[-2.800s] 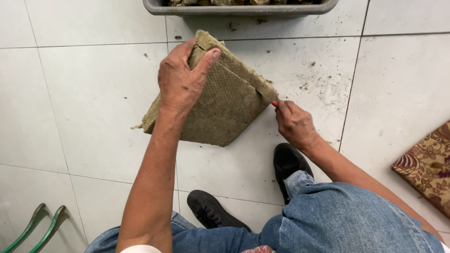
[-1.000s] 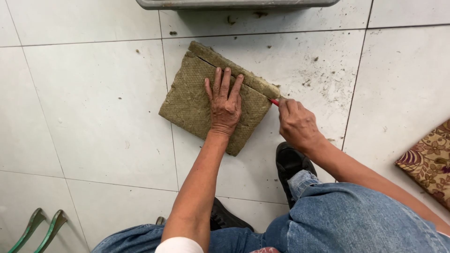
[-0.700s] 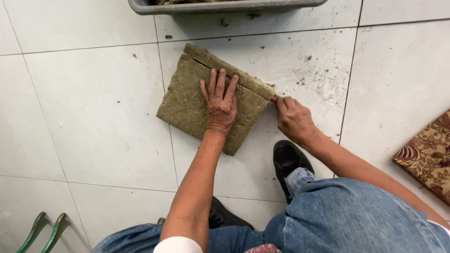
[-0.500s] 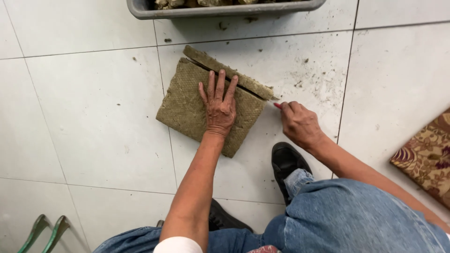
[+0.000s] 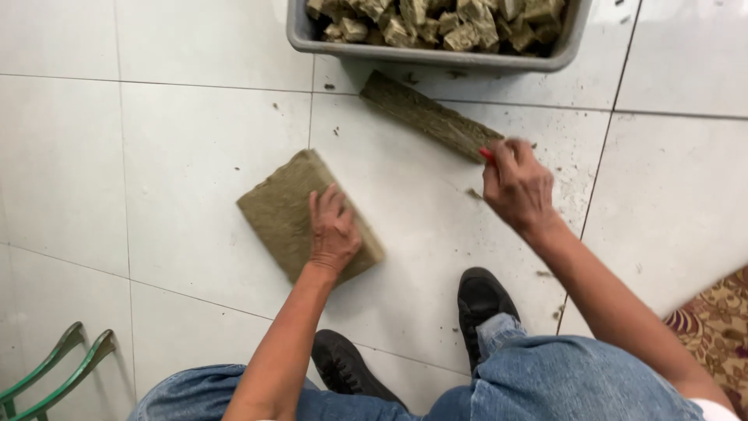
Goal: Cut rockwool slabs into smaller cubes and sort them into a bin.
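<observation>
The olive-brown fibrous slab [image 5: 300, 214] is being pinned flat on the white tiled floor [image 5: 156, 156] by the open left hand [image 5: 333, 234], keeping it steady; a red-tipped tool [image 5: 486, 153] is being gripped in the closed right hand [image 5: 516, 185] against the narrow cut-off strip [image 5: 425, 117].

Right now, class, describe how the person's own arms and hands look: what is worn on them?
Both arms are bare down to the wrists. The left hand and right hand wear no gloves, rings or watch that show. A scrap of white sleeve appears high on the right arm.

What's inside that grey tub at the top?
The grey tub is filled with small, rough, brownish-green chunks, like the slab on the floor. Only the top layer shows; whatever lies deeper is covered, and the tub's far side is out of view.
</observation>
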